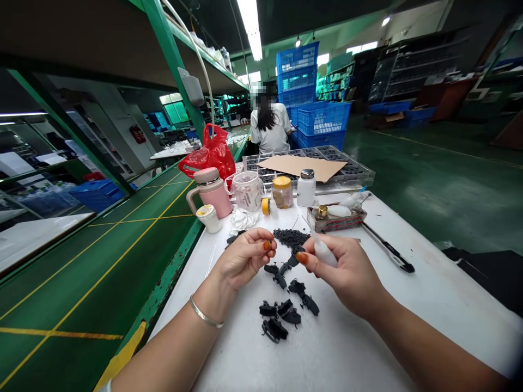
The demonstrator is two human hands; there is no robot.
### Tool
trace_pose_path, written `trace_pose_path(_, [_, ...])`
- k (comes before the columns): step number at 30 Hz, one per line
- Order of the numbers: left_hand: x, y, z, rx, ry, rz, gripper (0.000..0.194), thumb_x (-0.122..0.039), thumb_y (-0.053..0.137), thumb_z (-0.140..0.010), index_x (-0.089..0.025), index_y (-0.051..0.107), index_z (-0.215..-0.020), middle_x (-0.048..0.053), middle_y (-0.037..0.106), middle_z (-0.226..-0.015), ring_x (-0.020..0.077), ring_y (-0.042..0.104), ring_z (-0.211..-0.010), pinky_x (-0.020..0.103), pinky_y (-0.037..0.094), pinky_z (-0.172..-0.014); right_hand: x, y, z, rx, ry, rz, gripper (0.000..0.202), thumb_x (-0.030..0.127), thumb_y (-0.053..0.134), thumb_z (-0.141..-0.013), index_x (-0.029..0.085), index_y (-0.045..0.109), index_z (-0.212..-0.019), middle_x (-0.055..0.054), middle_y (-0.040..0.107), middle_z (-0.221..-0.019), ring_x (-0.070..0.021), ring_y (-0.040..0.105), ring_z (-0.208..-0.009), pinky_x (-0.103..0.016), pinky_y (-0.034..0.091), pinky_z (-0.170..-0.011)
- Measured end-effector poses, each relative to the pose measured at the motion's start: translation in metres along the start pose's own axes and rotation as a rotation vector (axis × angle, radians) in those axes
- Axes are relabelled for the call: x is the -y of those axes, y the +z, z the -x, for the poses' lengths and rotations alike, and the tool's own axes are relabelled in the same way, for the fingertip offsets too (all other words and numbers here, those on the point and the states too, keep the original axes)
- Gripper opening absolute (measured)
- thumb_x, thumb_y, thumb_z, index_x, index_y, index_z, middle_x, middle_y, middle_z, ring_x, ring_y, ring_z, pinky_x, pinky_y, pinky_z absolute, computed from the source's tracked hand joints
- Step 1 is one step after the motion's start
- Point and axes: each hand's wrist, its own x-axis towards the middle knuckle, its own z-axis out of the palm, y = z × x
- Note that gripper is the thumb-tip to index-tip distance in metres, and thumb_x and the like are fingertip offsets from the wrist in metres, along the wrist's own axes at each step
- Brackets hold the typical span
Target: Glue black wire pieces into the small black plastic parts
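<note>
My left hand (249, 257) is raised over the white table with thumb and fingertips pinched together; a small dark piece seems to show at the tips, too small to name. In my right hand (347, 272) is a white squeeze bottle (324, 253) with a thin needle tip, which points up and to the left. Behind the hands lies a pile of small black rings (291, 237). Several black curved plastic parts (274, 329) are scattered on the table between and below my hands. Part of the pile is hidden behind my right hand's fingers.
At the back stand a pink mug (216, 196), a clear jug (248, 190), a yellow-lidded jar (283, 193) and a white pump bottle (306, 189). Right of them are a small box (337, 222) and a black-handled tool (390, 251). A person (270, 128) sits beyond; a green conveyor (134, 239) runs left.
</note>
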Motion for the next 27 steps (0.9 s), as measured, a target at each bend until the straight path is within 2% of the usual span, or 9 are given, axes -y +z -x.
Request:
trace_pose_path(9, [0.0047, 0.0008, 0.0053, 0.021, -0.021, -0.012, 0.031, -0.018, 0.085, -0.062, -0.008, 0.061, -0.079, 0.005, 0.062, -0.072, 0.0094, 0.06, -0.059, 0.009, 0.05, -0.049, 0.0029, 0.0017, 0.0009, 0.024, 0.03, -0.004, 0.031, 0.039, 0.059, -0.086, 0.016, 0.054, -0.066, 0.002, 0.046, -0.056, -0.0115, 0.04, -0.052, -0.023, 0.031, -0.049])
trace_pose_path(15, [0.0049, 0.003, 0.0061, -0.029, 0.041, -0.032, 0.031, -0.015, 0.083, -0.062, -0.009, 0.055, -0.074, 0.006, 0.063, -0.074, 0.0101, 0.06, -0.06, 0.01, 0.048, -0.047, 0.001, 0.0012, 0.0007, 0.012, 0.039, 0.01, 0.029, 0.039, 0.06, -0.085, 0.016, 0.055, -0.067, 0.002, 0.048, -0.055, -0.0117, 0.041, -0.05, -0.024, 0.031, -0.048])
trace_pose_path(19, [0.0046, 0.002, 0.0043, -0.023, 0.055, -0.04, 0.03, -0.014, 0.083, -0.063, -0.009, 0.06, -0.081, 0.004, 0.062, -0.071, 0.0087, 0.058, -0.058, 0.01, 0.048, -0.049, 0.0006, 0.001, 0.0007, 0.0, 0.026, 0.017, 0.03, 0.04, 0.06, -0.084, 0.017, 0.055, -0.067, 0.001, 0.048, -0.055, -0.0116, 0.041, -0.049, -0.023, 0.031, -0.047])
trace_pose_path(22, [0.0041, 0.0013, 0.0043, -0.014, 0.06, -0.054, 0.027, -0.014, 0.083, -0.061, -0.008, 0.062, -0.078, 0.005, 0.062, -0.071, 0.0091, 0.059, -0.058, 0.011, 0.048, -0.049, 0.0005, 0.0009, 0.0007, -0.008, 0.019, 0.026, 0.031, 0.041, 0.06, -0.084, 0.017, 0.055, -0.065, 0.001, 0.048, -0.055, -0.0118, 0.041, -0.049, -0.024, 0.031, -0.047])
trace_pose_path(27, [0.0034, -0.0002, 0.0048, -0.064, 0.024, -0.068, 0.028, -0.015, 0.083, -0.06, -0.007, 0.063, -0.079, 0.007, 0.063, -0.073, 0.0112, 0.06, -0.061, 0.012, 0.048, -0.048, 0.0002, 0.0011, 0.0007, -0.017, 0.015, 0.033, 0.031, 0.04, 0.061, -0.084, 0.017, 0.056, -0.065, 0.001, 0.049, -0.055, -0.0121, 0.042, -0.049, -0.024, 0.031, -0.046])
